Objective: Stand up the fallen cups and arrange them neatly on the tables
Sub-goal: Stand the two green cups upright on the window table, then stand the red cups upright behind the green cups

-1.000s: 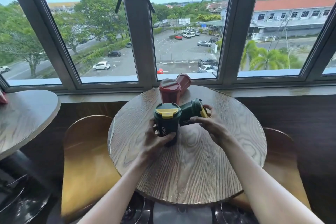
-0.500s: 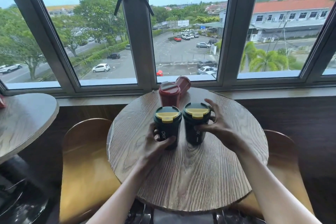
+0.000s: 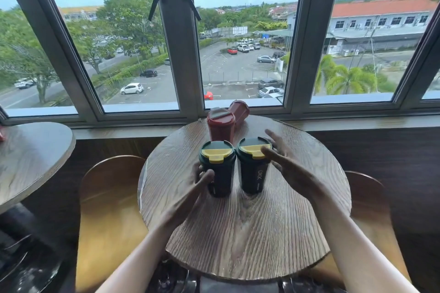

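Observation:
Two dark green cups with yellow lids stand upright side by side on the round wooden table (image 3: 250, 233): the left green cup (image 3: 217, 173) and the right green cup (image 3: 253, 171). Behind them a red cup (image 3: 221, 127) stands upright, and a second red cup (image 3: 240, 110) lies tipped against it by the window. My left hand (image 3: 190, 197) is blurred, its grip loosened, with thumb and fingertips still at the left green cup's side. My right hand (image 3: 288, 166) has its fingers spread just right of the right green cup.
Two curved wooden chair backs flank the table, one on the left (image 3: 109, 197) and one on the right (image 3: 366, 197). Another round table (image 3: 31, 157) sits at the left edge with a red object at its rim. The window sill (image 3: 357, 123) runs close behind the cups.
The right green cup, lying on its side a second ago, now stands upright beside the left one. Both hands have loosened and are drawing back from the cups.

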Motion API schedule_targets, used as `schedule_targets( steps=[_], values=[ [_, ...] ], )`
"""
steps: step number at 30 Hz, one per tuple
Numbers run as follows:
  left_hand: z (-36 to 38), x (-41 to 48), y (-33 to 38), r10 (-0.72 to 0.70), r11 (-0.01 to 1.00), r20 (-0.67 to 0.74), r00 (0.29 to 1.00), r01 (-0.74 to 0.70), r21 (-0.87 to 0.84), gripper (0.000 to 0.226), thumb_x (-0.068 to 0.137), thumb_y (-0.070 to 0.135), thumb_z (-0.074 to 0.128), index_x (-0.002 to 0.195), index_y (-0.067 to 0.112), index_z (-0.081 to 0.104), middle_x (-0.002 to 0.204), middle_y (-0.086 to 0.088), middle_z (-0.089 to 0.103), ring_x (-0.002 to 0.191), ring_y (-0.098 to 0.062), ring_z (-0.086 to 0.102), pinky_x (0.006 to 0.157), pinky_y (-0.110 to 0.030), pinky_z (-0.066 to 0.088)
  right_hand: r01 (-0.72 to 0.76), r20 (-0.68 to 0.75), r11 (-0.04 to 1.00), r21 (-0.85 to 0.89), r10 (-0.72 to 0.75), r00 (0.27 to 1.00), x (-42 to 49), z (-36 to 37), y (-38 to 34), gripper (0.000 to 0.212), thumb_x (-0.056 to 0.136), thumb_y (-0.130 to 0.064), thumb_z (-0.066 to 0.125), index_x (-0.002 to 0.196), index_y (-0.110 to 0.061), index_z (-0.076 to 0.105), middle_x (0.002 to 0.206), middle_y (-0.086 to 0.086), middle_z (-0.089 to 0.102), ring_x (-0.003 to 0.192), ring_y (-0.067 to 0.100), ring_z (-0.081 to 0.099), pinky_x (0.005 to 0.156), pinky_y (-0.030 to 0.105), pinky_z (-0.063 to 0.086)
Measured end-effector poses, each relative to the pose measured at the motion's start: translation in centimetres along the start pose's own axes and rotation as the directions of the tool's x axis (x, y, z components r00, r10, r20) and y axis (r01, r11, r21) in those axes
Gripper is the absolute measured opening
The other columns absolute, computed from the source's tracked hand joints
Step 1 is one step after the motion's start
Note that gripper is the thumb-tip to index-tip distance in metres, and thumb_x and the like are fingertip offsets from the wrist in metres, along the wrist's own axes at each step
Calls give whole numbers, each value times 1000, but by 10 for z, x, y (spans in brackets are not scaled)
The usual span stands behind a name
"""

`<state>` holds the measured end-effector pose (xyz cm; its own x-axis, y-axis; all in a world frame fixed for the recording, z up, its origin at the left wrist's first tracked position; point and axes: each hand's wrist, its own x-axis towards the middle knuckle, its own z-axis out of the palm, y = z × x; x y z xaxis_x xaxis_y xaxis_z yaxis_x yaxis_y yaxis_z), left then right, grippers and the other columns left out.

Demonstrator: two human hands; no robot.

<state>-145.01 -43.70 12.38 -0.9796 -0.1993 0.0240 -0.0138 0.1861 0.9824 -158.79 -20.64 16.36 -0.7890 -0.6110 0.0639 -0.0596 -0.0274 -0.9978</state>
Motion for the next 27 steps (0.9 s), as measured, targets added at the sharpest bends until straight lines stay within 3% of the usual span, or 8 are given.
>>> schedule_targets(
  steps=[2, 4, 8, 10, 14, 20, 24, 27],
  values=[
    [-10, 4, 1, 15, 999, -7, 1000, -15, -50, 73, 75, 86, 39, 139, 51, 42, 156, 15, 37, 142, -6, 35, 112, -41, 27, -12, -88, 997, -77, 5, 996, 7, 3, -10, 80, 78, -56, 68, 147, -28, 41, 140, -1, 51, 124, 7, 53, 85, 13, 40],
    [-19, 22, 13, 10, 999, -172, 985, -16, -35, 74, 75, 85, 38, 134, 41, 48, 151, 1, 43, 135, -15, 43, 110, -44, 33, -32, -182, 986, -164, 2, 983, 18, 4, -18, 56, 90, -44, 65, 138, -19, 53, 134, 7, 58, 122, 17, 55, 79, 15, 41],
    [-38, 82, 44, 10, 1000, -385, 923, 0, 26, 48, 97, 41, 54, 134, 10, 53, 131, -17, 60, 112, -26, 59, 87, -34, 50, -153, -236, 955, -254, 92, 967, 42, 7, -34, 32, 87, -27, 70, 117, -16, 68, 107, 1, 68, 106, 18, 61, 72, 21, 43],
    [-43, 113, 57, -10, 997, -367, 930, 36, 63, 41, 95, 33, 60, 128, 9, 57, 126, -18, 63, 104, -23, 60, 80, -30, 49, -203, -245, 938, -282, 134, 960, 50, 9, -34, 27, 80, -27, 74, 106, -20, 72, 100, -2, 71, 104, 18, 62, 73, 27, 44],
    [-42, 160, 76, -43, 975, -264, 964, 98, 200, 49, 88, 38, 68, 127, 12, 58, 127, -11, 61, 115, -27, 58, 91, -38, 48, -245, -272, 943, -225, 181, 945, 58, 10, -27, 19, 73, -24, 75, 92, -20, 75, 99, 2, 74, 101, 22, 65, 75, 31, 46],
    [-45, 192, 76, -291, 937, -31, 956, 292, 192, 65, 74, 37, 76, 131, 16, 53, 130, -9, 60, 120, -29, 53, 84, -40, 44, -252, -255, 956, -153, 208, 944, 53, 11, -26, 10, 79, -22, 75, 88, -18, 73, 98, 5, 74, 93, 21, 67, 73, 29, 50],
    [-45, 193, 69, -240, 969, -30, 970, 242, 49, 45, 80, 19, 74, 122, 11, 57, 113, -10, 65, 106, -26, 57, 83, -39, 45, -237, -235, 968, -81, 212, 948, 47, 13, -25, 6, 84, -19, 73, 89, -16, 71, 94, 8, 74, 84, 18, 67, 69, 27, 50],
    [-46, 183, 68, -159, 987, -19, 987, 158, -23, 47, 77, 10, 76, 122, 5, 60, 104, -12, 65, 90, -21, 62, 76, -35, 50, -230, -248, 972, -53, 210, 946, 47, 14, -23, 7, 83, -19, 73, 88, -15, 73, 93, 10, 75, 83, 20, 68, 73, 31, 51]
  ],
)
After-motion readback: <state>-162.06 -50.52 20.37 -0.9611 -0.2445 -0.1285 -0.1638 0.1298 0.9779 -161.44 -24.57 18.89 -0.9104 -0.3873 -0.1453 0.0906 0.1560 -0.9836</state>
